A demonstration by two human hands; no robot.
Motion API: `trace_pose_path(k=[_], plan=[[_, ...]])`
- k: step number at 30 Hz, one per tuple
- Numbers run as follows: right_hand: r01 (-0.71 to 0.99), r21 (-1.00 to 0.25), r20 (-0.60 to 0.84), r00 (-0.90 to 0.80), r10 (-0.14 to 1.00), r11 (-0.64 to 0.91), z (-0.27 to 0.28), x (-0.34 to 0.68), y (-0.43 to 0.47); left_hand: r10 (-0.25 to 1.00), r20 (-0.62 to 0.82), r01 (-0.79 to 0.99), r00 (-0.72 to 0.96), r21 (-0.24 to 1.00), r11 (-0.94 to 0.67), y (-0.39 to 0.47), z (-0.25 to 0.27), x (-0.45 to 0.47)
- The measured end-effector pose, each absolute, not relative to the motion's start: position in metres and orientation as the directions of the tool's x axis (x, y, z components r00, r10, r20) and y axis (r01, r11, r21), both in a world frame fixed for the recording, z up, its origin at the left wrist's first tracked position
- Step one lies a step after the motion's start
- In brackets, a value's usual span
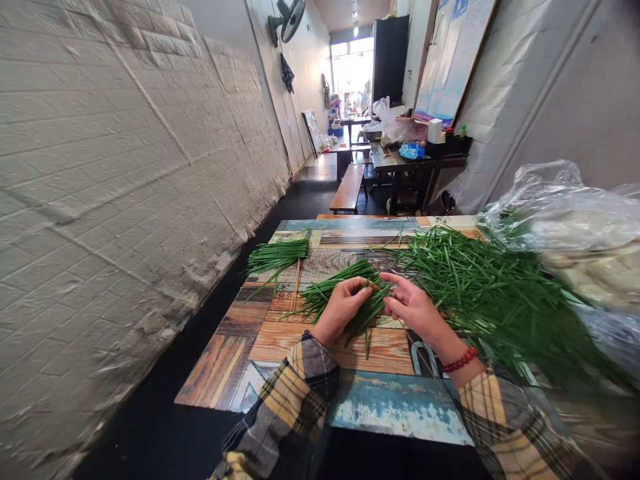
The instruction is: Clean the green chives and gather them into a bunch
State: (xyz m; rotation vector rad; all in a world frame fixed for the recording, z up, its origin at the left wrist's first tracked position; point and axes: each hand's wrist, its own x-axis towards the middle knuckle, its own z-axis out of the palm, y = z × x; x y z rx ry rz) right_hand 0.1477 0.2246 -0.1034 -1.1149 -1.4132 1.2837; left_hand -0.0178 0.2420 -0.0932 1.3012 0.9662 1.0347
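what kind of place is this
Probably a small eatery's dining room, used here for food prep. Dark dining tables and a wooden bench line the narrow room, a wall fan hangs above, and both hands bunch Chinese chives beside a large loose pile.

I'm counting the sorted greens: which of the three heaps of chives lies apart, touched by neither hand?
The small neat bundle near the table's far left edge. The left hand and right hand grip the middle bunch; the big loose pile sprawls beside the right hand.

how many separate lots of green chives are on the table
3: a small tidy bundle at the far left, a bunch held in both hands, a big loose pile on the right.
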Motion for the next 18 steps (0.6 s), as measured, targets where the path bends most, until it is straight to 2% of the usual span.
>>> trace_pose_path(k=[7, 18], plan=[[0.065, -0.995, 0.060, -0.191, 0.980, 0.074, -0.1036, 0.1472, 0.2246, 0.977, -0.039, -0.104, 0.208, 0.993, 0.061, 0.2419, -0.0944, -0.0180], [0.056, -0.997, 0.034, -0.195, 0.980, 0.046, -0.1051, 0.1479, 0.2245, 0.989, 0.005, -0.071, 0.150, 0.997, 0.005, 0.2406, -0.0910, -0.0167]])
